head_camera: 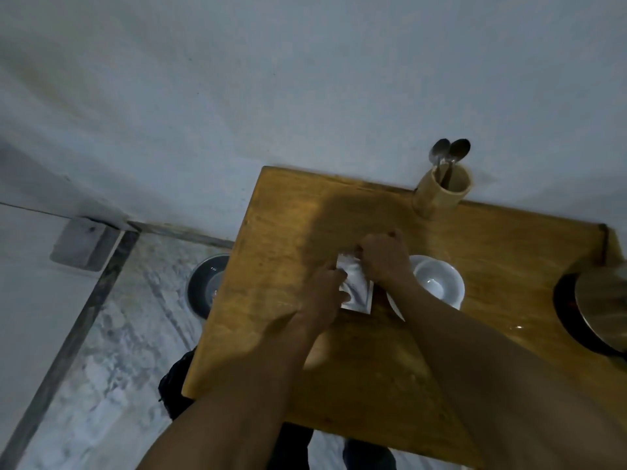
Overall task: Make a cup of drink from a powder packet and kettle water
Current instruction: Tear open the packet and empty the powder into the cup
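A white powder packet (pixel 357 291) is held just above the wooden table (pixel 291 232), left of a white cup (pixel 437 281) that stands on a white saucer (pixel 395 305). My left hand (pixel 322 293) grips the packet's left side. My right hand (pixel 383 257) pinches its top edge, partly covering the saucer. The cup looks empty inside. A shiny metal kettle (pixel 600 307) on a dark base (pixel 563 300) sits at the table's right edge, cut off by the frame.
A bamboo holder (pixel 442 193) with two spoons (pixel 449 152) stands at the table's back edge against the wall. A dark round dish (pixel 203 286) lies on the marble floor left of the table. My dark trouser legs show below the near edge.
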